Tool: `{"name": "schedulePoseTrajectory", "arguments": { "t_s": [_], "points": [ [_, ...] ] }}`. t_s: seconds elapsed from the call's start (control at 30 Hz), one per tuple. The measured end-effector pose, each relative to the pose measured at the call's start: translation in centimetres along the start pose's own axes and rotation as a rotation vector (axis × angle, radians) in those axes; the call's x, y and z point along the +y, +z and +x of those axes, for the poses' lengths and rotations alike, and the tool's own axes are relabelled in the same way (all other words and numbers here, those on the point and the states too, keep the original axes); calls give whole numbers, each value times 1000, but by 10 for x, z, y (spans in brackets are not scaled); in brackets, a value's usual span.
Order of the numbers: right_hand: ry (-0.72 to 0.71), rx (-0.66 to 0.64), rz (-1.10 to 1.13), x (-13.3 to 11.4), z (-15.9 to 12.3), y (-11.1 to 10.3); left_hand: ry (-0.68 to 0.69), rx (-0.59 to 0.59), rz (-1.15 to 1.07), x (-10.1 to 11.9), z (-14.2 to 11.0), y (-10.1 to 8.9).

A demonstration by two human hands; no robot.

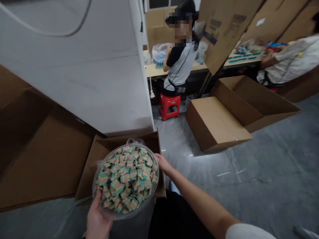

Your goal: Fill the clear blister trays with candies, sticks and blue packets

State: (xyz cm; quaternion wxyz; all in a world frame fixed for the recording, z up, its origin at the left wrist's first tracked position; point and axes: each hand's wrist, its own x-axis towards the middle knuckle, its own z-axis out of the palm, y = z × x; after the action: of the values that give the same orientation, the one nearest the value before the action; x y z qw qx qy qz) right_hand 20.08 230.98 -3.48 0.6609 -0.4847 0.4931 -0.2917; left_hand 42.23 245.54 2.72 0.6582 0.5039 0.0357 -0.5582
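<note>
A round clear plastic tub (120,215) is full almost to its rim with small striped pieces (126,176), mostly pink, green and yellow, and looks level or only slightly tipped. The left hand (97,219) grips its near left edge, thumb over the rim; the right hand (163,164) is closed on the right edge, its fingertips partly hidden. The tub is held up in front of an open cardboard box (87,172), overlapping the box's near edge in view, while the box's far right corner shows beyond. The filling looks done; no pieces are seen tipped out, though most of the box's inside is hidden
</note>
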Motion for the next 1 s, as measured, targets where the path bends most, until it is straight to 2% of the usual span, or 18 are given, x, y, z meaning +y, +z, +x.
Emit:
{"name": "schedulePoseTrajectory", "arguments": {
  "t_s": [0.13, 0.2, 0.27, 0.4, 0.5, 0.7, 0.83, 1.0],
  "points": [
    [-29, 79, 437, -19, -56, -78, -131, -196, 58, -42, 3, 53],
    [-67, 118, 643, -26, -87, -110, -248, -319, 79, -73, 2, 85],
    [-92, 228, 719, -28, -118, -144, -379, -426, 94, -110, -3, 120],
    [-159, 553, 735, -15, -176, -232, -608, -569, 161, -202, -24, 197],
    [-196, 680, 748, 1, -221, -313, -727, -629, 241, -281, -47, 259],
    [-232, 1001, 779, 24, -305, -465, -814, -732, 449, -430, -108, 388],
    [-229, 1181, 859, 33, -341, -558, -878, -848, 591, -515, -141, 469],
    [-283, 1339, 943, 41, -371, -674, -1044, -967, 604, -624, -169, 566]
  ]
}}
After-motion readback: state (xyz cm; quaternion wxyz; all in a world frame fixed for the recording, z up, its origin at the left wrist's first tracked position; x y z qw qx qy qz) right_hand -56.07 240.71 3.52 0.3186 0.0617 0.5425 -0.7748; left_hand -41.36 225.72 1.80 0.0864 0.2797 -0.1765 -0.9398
